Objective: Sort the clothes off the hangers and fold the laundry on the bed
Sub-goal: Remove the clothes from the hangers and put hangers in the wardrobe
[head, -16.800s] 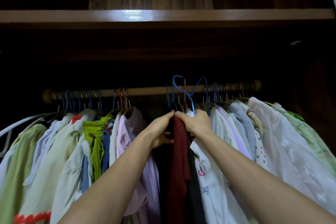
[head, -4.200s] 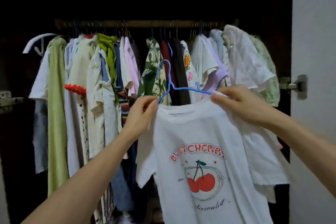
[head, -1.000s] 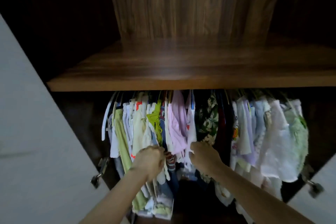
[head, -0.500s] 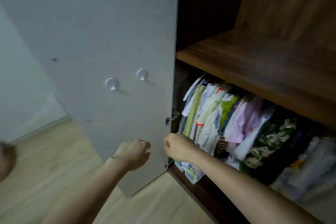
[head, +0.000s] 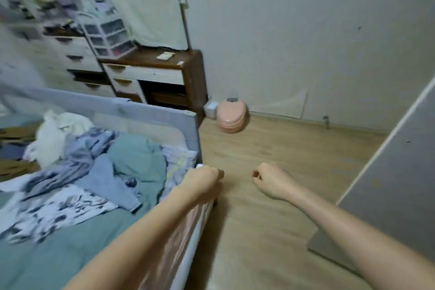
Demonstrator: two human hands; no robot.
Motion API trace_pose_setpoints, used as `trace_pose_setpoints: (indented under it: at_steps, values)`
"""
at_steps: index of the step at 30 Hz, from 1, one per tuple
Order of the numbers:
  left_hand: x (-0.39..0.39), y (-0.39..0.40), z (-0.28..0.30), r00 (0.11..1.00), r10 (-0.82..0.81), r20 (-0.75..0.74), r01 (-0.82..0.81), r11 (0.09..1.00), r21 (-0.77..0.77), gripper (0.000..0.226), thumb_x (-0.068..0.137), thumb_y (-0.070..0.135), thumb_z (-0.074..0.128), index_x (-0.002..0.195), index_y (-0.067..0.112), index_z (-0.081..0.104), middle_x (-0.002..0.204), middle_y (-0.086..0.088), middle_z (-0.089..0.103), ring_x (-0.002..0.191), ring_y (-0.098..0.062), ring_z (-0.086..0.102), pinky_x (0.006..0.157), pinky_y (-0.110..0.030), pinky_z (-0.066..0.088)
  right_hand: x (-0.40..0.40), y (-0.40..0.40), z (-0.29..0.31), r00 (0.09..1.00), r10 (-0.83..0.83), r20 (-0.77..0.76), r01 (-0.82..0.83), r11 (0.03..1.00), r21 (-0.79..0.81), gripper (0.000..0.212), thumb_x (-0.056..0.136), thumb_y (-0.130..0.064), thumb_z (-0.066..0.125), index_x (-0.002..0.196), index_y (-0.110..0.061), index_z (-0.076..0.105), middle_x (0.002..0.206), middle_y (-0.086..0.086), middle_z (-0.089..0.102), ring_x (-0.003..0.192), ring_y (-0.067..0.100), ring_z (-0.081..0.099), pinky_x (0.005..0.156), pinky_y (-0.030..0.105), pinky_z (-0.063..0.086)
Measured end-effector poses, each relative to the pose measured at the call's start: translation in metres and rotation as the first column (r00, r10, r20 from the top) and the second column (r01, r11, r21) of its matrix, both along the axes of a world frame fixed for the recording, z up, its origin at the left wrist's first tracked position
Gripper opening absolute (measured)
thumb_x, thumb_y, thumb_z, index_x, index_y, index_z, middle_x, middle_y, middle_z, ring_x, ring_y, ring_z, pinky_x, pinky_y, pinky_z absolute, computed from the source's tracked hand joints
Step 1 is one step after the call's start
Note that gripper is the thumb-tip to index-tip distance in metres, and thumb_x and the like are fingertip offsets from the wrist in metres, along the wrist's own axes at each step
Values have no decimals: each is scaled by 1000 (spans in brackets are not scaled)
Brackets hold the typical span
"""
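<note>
In the head view, both hands reach forward at lower centre with fingers curled into loose fists. The left hand (head: pixel 204 181) hangs over the bed's corner; whether it holds anything cannot be told. The right hand (head: pixel 270 180) holds nothing, above the wooden floor (head: pixel 282 148). Unfolded clothes (head: pixel 98 162) lie heaped on the bed (head: pixel 58 247) at left.

You have nothing to read here: no text, label, brand, number or sign comes out legibly on anything in view, and motion blur smears most of the picture.
</note>
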State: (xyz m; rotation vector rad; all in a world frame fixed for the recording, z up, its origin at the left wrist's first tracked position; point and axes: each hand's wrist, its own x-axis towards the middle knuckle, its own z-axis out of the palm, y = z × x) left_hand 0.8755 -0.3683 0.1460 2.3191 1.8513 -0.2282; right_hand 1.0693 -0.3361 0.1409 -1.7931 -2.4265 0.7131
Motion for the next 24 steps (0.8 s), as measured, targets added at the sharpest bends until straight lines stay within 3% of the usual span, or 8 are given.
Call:
trace_pose_setpoints:
  at_steps: [2, 5, 9, 13, 15, 19, 24]
  values:
    - [-45, -11, 1, 995, 99, 0, -99, 995, 21, 25, 94, 27, 44, 113, 18, 59, 113, -9, 65, 102, -33, 61, 72, -31, 43, -41, 5, -8, 997, 73, -28, -73, 997, 5, 27, 87, -17, 45, 60, -13, 47, 74, 14, 59, 79, 32, 62, 65, 32, 45]
    - [-92, -16, 6, 982, 191, -1, -191, 982, -7, 31, 97, 29, 43, 124, 22, 56, 121, -4, 63, 109, -30, 59, 83, -36, 49, -87, 20, -18, 986, 162, -32, -162, 987, -8, 31, 86, -16, 46, 56, -17, 38, 76, 18, 56, 86, 35, 63, 66, 32, 41]
    - [-125, 21, 4, 966, 256, -43, -256, 967, 2, 29, 97, 29, 43, 120, 18, 56, 122, -8, 62, 110, -32, 57, 78, -34, 44, -124, 68, -25, 963, 267, -26, -266, 964, 14, 29, 84, -17, 45, 56, -16, 37, 74, 20, 52, 79, 38, 58, 68, 36, 45]
    - [-126, 86, -2, 951, 307, -36, -307, 952, 12, 30, 96, 27, 43, 121, 17, 57, 124, -7, 61, 112, -31, 56, 81, -35, 46, -134, 147, -25, 939, 344, -4, -343, 938, 59, 20, 83, -16, 47, 71, -10, 62, 83, 18, 66, 85, 37, 61, 72, 39, 52]
    - [-123, 129, -1, 943, 333, -25, -332, 943, 32, 31, 96, 26, 44, 123, 17, 57, 126, -6, 61, 114, -30, 56, 83, -35, 46, -136, 194, -22, 932, 363, -3, -362, 927, 96, 21, 83, -17, 46, 71, -11, 63, 85, 17, 67, 86, 37, 62, 72, 42, 53]
    - [-120, 224, 9, 900, 433, 60, -435, 899, 40, 30, 96, 26, 44, 122, 17, 57, 123, -5, 62, 109, -28, 58, 79, -35, 47, -139, 290, 1, 908, 415, 58, -419, 895, 157, 24, 89, -20, 48, 92, -14, 71, 99, 11, 69, 91, 31, 64, 76, 39, 54]
    - [-130, 320, 22, 868, 482, 116, -489, 871, 41, 33, 98, 30, 43, 126, 19, 56, 123, -6, 62, 107, -29, 59, 82, -38, 50, -159, 401, 21, 864, 499, 69, -503, 851, 148, 23, 90, -23, 46, 92, -18, 69, 97, 8, 69, 87, 27, 64, 76, 41, 55]
